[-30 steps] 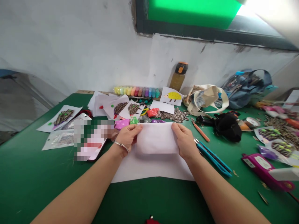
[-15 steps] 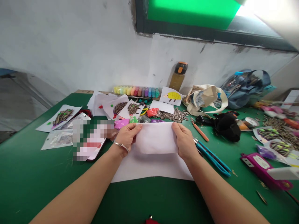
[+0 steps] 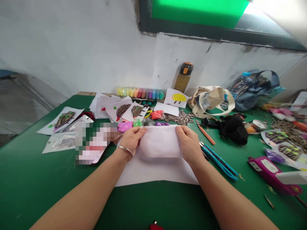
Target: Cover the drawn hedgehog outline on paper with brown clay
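Observation:
A white sheet of paper (image 3: 159, 143) lies on the green table (image 3: 35, 179) in front of me, its far part folded back toward me. My left hand (image 3: 130, 140), with a silver bracelet at the wrist, pinches the folded flap's left end. On the flap's right end my right hand (image 3: 189, 143) is closed in the same way. Both hands hold the fold up off the flat lower part of the sheet.
Blue scissors (image 3: 219, 161) lie just right of my right hand. Behind the paper are sunflower seeds (image 3: 179, 118), seed-hedgehog pictures (image 3: 124, 110), coloured clay lumps (image 3: 124, 126), a clay row (image 3: 140, 93) and a bottle (image 3: 183, 77). Bags (image 3: 211, 100) and a purple packet (image 3: 271, 171) crowd the right.

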The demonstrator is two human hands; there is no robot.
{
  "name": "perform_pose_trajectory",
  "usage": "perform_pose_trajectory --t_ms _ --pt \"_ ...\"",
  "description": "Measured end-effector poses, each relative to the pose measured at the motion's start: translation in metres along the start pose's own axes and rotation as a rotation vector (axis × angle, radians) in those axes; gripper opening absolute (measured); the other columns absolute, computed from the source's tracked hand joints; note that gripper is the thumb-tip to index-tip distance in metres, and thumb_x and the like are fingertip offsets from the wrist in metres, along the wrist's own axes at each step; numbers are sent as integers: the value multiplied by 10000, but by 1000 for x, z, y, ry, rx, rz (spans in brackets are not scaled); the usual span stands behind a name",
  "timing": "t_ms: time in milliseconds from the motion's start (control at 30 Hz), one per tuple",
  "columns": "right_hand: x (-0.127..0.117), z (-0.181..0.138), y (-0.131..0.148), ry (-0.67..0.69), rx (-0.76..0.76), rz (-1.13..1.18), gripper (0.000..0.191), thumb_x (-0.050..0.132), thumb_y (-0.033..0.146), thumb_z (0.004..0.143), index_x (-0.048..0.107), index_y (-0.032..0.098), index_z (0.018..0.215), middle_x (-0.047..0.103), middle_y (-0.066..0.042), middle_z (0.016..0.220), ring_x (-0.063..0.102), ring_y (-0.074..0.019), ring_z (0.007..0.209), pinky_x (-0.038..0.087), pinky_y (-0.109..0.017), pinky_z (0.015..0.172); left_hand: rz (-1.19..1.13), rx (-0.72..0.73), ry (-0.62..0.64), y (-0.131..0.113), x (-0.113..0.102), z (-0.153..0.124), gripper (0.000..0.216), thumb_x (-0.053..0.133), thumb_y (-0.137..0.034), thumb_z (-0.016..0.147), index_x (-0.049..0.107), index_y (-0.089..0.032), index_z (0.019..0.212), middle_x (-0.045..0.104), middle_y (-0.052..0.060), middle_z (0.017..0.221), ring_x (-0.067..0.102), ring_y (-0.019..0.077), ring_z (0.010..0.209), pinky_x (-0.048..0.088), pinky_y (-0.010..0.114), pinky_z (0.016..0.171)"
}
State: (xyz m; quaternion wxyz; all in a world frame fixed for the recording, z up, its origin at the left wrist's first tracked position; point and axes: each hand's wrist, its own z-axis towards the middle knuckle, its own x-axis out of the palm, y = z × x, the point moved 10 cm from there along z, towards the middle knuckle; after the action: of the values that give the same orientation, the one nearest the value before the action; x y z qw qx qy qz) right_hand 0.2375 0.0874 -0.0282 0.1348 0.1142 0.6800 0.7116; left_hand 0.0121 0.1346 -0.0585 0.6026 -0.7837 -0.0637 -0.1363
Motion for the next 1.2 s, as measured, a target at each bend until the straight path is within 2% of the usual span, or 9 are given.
perform_pose_trajectory --t_ms 233,500,633,800,900,1033,1100,1200 --pt "-7 2 -8 -34 8 -41 323 595 512 828 608 199 752 500 29 648 418 -124 599 322 -236 508 1 7 31 1 4 0 441 868 -467 532 682 -131 751 615 2 634 564 119 577 440 217 507" --pt "4 1 -16 36 135 176 308 685 513 750 639 210 775 541 34 613 457 -132 552 371 -256 525 3 18 41 -1 4 -2 379 858 -435 562 674 -140 713 620 5 624 567 128 560 421 227 493" --pt "1 1 -11 26 75 112 279 681 483 759 654 205 762 553 32 624 459 -135 571 361 -258 536 2 20 19 -3 3 -3 381 847 -462 562 663 -155 695 593 -16 594 526 106 521 378 208 459" --pt "2 -1 -3 31 25 63 284 672 466 778 639 195 697 548 27 638 449 -122 586 351 -247 532 35 25 -17 -5 -1 -1 362 866 -404 516 678 -142 681 592 -19 589 493 90 507 353 198 454" --pt "10 -3 -6 94 124 197 278 716 468 739 661 196 734 571 26 632 484 -120 567 371 -249 521 57 42 -15 -7 -2 -2 349 856 -400 533 691 -144 703 622 -7 635 529 107 564 394 208 504" --pt "21 -5 -14 225 284 307 344 798 446 645 717 198 870 664 -9 713 588 -167 629 444 -295 579 100 57 11 -10 1 -3 344 841 -423 562 686 -148 697 619 -6 648 523 112 571 397 219 516" --pt "18 -2 -16 273 299 240 346 818 426 616 735 190 855 684 -24 740 601 -178 660 449 -306 600 129 67 27 -11 4 -5 343 831 -436 578 685 -151 698 612 -8 645 516 112 572 392 223 522" --pt "8 5 -10 327 205 27 318 800 424 639 761 190 851 711 -48 823 605 -197 751 446 -319 653 181 88 45 -16 9 -9 335 828 -433 576 689 -149 688 611 -5 649 516 121 593 391 229 540"
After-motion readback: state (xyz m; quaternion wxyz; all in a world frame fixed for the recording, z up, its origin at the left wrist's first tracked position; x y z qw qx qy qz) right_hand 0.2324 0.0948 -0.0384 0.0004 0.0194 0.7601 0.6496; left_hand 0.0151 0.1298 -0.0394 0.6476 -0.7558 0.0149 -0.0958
